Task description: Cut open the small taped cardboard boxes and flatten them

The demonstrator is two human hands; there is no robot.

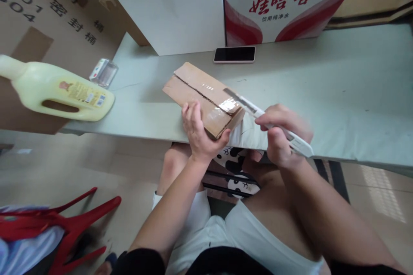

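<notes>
A small brown cardboard box (200,94) lies tilted on the pale green table, a dark slit running along its top and shiny clear tape near its right end. My left hand (201,133) grips its near side, fingers on the top and thumb at the lower right corner. In my right hand (284,131) is a white utility knife (298,142), its blade extended. The blade reaches over the right part of the box; whether it touches the cardboard I cannot tell.
A phone (234,54) lies behind the box, before a white and red carton (274,13). At the left are a yellow bottle (64,90), a small clear container (105,73) and a large carton (41,43). A red chair (74,223) stands at lower left.
</notes>
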